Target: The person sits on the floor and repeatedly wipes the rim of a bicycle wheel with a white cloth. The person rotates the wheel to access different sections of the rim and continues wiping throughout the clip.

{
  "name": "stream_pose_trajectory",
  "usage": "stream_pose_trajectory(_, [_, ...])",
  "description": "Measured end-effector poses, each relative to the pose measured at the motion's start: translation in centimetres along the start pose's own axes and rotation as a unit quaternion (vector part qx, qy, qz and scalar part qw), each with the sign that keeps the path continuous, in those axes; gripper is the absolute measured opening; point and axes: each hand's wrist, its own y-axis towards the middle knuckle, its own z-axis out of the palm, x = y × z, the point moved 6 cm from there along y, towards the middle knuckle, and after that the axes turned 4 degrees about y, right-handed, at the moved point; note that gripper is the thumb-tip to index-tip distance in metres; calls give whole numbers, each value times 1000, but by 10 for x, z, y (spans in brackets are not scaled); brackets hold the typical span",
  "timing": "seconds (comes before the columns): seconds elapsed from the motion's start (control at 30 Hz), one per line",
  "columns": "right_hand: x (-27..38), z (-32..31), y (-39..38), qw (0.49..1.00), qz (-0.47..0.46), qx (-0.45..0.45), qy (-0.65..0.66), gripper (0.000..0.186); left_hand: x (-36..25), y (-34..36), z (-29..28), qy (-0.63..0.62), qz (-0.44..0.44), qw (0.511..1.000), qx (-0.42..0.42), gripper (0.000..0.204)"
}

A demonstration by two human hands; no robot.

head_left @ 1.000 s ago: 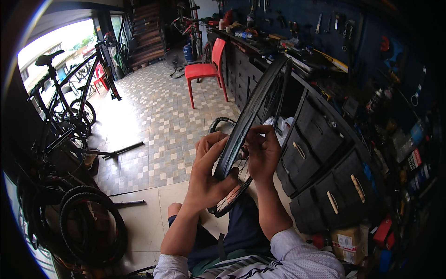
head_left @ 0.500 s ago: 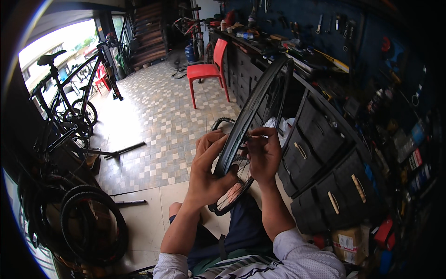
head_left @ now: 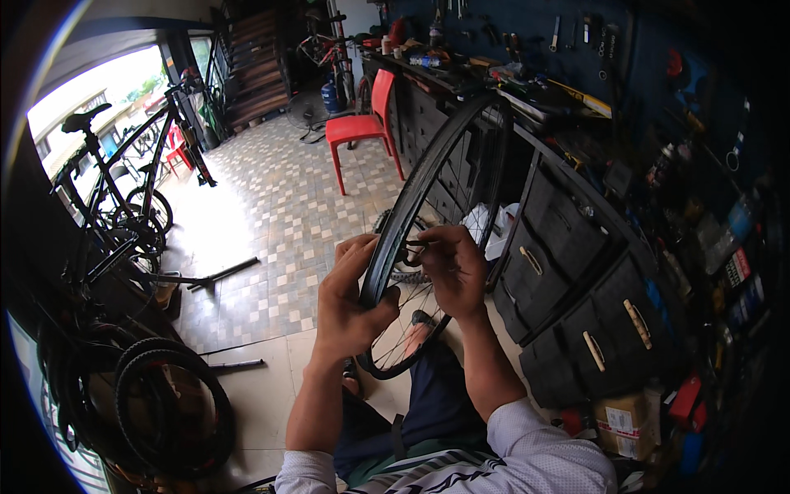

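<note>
Head cam: L hand [head_left: 347, 305] wraps the near part of a spoked bike rim [head_left: 401, 214], which leans up to the far right in front of the wearer; R hand [head_left: 451, 272] seems to pinch a sm. dark part [head_left: 414, 244] just right of it, can't tell exactly what. Prob. best: L grip firm so rim won't twist, R fingertips light, no sideways force

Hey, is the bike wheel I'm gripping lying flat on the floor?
No, the left hand grips the bike wheel, which is tilted up on edge.
</note>
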Motion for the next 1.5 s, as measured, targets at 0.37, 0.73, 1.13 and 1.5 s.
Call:
stream_pose_trajectory(0.37, [2,11,11,988,102,-97,69,13,-2,-1,-2,-2,4,1000,-2,67])
stream_pose_trajectory(0.73, [2,-3,-6,1000,-15,-10,18,40,-5,-5,15,-55,8,998,-20,70])
stream_pose_trajectory(1.13, [-4,-45,-9,995,22,-66,67,32,-39,-10,68,92,40,995,-15,78])
stream_pose_trajectory(1.5, [11,-28,-4,973,72,16,220,52,-39,-7,63,94,58,994,-25,77])
